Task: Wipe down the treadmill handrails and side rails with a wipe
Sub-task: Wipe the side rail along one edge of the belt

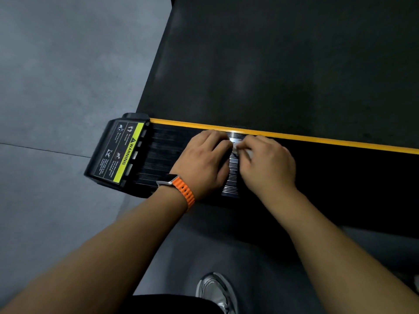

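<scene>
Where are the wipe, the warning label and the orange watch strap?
wipe [236, 151], head view, visible white corner.
warning label [129, 152], head view, yellow band.
orange watch strap [184, 192], head view, strap's middle.

Orange watch strap [184, 191], silvery shoe [217, 291] — dark shorts [172, 305], perhaps

The side rail [163, 152] is black and finely ribbed, lying flat, with a yellow stripe [317, 138] along its far edge and a warning label [118, 152] on its end cap. The wipe [236, 149] — a small white scrap, mostly hidden — lies on the ribs, pinched by the right hand [269, 164], just beside the left hand [204, 159]
</scene>
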The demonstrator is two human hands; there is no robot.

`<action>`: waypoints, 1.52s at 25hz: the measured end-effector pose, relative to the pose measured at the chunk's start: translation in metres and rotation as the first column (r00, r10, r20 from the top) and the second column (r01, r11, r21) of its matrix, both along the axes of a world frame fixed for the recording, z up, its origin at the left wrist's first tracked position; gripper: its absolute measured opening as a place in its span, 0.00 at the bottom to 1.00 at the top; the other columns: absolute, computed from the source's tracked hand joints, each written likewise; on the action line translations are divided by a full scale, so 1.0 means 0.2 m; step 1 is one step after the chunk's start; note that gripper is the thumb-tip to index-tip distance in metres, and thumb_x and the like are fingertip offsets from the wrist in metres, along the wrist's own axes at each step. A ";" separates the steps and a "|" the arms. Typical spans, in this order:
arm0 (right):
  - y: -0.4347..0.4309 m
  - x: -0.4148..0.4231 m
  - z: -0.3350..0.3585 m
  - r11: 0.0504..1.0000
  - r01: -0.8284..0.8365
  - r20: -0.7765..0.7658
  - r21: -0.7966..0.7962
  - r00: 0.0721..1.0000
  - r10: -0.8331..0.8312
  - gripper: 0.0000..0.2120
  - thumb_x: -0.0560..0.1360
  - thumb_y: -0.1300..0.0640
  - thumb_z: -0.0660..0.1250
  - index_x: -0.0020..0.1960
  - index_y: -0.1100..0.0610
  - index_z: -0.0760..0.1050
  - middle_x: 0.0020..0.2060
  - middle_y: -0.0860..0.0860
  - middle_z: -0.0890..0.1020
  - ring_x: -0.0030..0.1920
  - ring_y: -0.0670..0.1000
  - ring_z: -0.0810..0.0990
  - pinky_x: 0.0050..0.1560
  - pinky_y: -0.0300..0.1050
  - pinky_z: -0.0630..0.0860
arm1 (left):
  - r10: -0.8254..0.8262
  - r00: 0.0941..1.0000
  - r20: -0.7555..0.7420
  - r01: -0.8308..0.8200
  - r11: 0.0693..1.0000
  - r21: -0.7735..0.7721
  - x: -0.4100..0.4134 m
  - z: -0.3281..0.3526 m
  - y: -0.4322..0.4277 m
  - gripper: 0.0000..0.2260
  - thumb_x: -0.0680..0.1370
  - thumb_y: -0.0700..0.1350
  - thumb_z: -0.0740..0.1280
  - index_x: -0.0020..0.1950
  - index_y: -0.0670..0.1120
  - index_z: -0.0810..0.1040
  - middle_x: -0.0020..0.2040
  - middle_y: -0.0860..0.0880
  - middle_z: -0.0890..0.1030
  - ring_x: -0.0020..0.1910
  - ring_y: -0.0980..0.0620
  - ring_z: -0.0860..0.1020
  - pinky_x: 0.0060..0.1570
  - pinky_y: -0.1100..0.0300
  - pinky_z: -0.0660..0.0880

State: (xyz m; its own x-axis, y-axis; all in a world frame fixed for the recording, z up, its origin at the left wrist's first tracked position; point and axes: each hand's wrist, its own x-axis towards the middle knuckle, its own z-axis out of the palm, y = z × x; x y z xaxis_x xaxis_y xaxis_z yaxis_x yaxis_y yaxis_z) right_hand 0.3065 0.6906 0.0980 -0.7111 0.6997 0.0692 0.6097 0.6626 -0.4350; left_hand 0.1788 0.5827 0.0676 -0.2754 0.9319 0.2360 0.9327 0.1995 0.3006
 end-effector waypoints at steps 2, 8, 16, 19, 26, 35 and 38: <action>0.09 0.15 0.01 0.996 0.090 0.034 0.009 0.995 -0.090 0.03 0.75 0.53 0.69 0.48 0.50 0.80 0.45 0.49 0.83 0.47 0.58 0.81 0.43 0.49 0.75 | -0.001 1.000 0.007 0.001 1.000 0.002 0.00 0.00 -0.01 0.15 0.79 0.50 0.62 0.60 0.43 0.79 0.61 0.44 0.78 0.62 0.45 0.74 0.64 0.50 0.70; 0.19 0.34 0.04 0.973 0.231 0.041 -0.011 0.972 -0.230 0.03 0.76 0.52 0.69 0.48 0.51 0.79 0.47 0.49 0.84 0.46 0.59 0.81 0.42 0.52 0.78 | 0.007 1.000 0.001 -0.007 1.000 -0.003 0.00 0.00 -0.01 0.16 0.79 0.50 0.62 0.60 0.42 0.79 0.62 0.44 0.77 0.62 0.44 0.73 0.64 0.50 0.71; 0.14 0.38 0.06 0.987 0.157 0.067 0.026 0.985 -0.158 0.02 0.75 0.53 0.70 0.46 0.50 0.80 0.43 0.50 0.83 0.45 0.60 0.81 0.39 0.48 0.73 | -0.002 1.000 0.020 0.002 1.000 0.000 0.00 0.00 -0.01 0.16 0.80 0.51 0.61 0.61 0.43 0.78 0.62 0.45 0.77 0.63 0.45 0.73 0.66 0.49 0.71; 0.13 0.42 0.04 0.983 0.181 -0.001 0.012 0.984 -0.181 0.01 0.74 0.54 0.71 0.45 0.50 0.80 0.43 0.50 0.83 0.43 0.60 0.82 0.38 0.49 0.76 | 0.007 1.000 0.018 -0.007 1.000 -0.001 0.00 0.00 -0.01 0.16 0.80 0.51 0.61 0.61 0.43 0.78 0.62 0.44 0.77 0.63 0.44 0.74 0.65 0.48 0.72; 0.04 0.26 0.00 0.996 0.003 -0.010 0.085 1.000 -0.003 0.03 0.72 0.56 0.72 0.44 0.51 0.79 0.40 0.49 0.83 0.41 0.59 0.82 0.39 0.50 0.75 | -0.012 1.000 0.012 0.012 1.000 0.027 0.00 0.00 -0.01 0.15 0.80 0.49 0.61 0.58 0.41 0.79 0.60 0.43 0.78 0.60 0.43 0.74 0.63 0.48 0.71; -0.11 0.15 -0.05 0.996 -0.063 -0.062 0.056 0.996 0.066 0.03 0.72 0.56 0.72 0.45 0.49 0.80 0.39 0.48 0.82 0.39 0.56 0.81 0.38 0.48 0.73 | -0.016 1.000 0.010 0.016 1.000 0.026 0.00 -0.01 0.00 0.14 0.79 0.48 0.63 0.58 0.41 0.79 0.61 0.44 0.78 0.60 0.44 0.74 0.62 0.49 0.72; -0.01 0.36 -0.03 0.994 -0.005 -0.026 0.111 1.000 0.008 0.01 0.72 0.54 0.69 0.43 0.50 0.79 0.38 0.49 0.82 0.41 0.58 0.81 0.38 0.51 0.76 | -0.016 1.000 0.017 0.016 0.999 0.041 0.00 -0.01 -0.01 0.13 0.79 0.47 0.63 0.58 0.42 0.78 0.60 0.44 0.77 0.60 0.44 0.73 0.62 0.50 0.70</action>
State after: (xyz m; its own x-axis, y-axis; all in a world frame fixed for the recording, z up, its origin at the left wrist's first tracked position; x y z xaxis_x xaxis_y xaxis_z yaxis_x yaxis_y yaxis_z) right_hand 0.3778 0.6891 0.0918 -0.7125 0.6821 0.1644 0.5947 0.7115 -0.3744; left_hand 0.1781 0.5810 0.0655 -0.2648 0.9259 0.2694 0.9303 0.1717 0.3241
